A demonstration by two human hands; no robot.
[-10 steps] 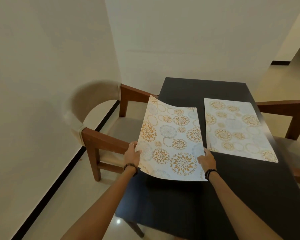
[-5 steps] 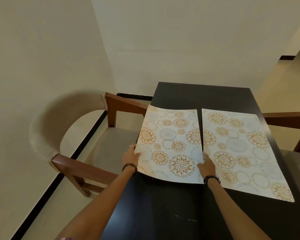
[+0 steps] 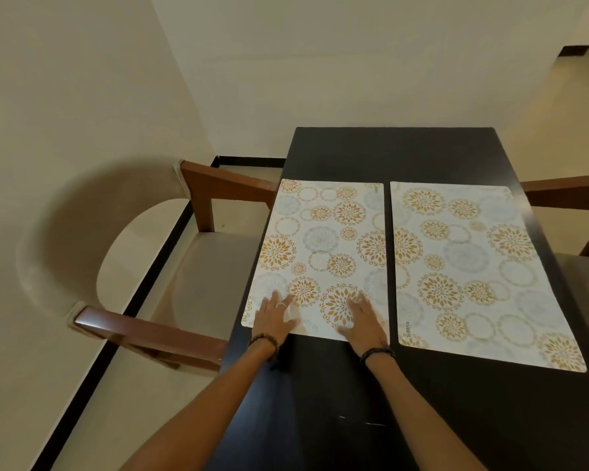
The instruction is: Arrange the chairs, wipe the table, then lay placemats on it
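Two white placemats with gold and grey flower circles lie flat side by side on the black table (image 3: 388,154). The left placemat (image 3: 323,246) reaches the table's left edge; the right placemat (image 3: 470,263) lies a narrow gap away from it. My left hand (image 3: 274,316) rests palm down, fingers spread, on the left placemat's near left corner. On the same mat's near right corner my right hand (image 3: 363,317) presses flat.
A wooden chair (image 3: 198,253) with a beige curved back and seat stands tucked at the table's left side. Another wooden chair's arm (image 3: 565,192) shows at the right edge. Cream walls close in behind and to the left; tiled floor lies below.
The left placemat, held curled above the table by both hands, has come down flat beside the right one. Both hands let go of its edges and now lie flat on it.
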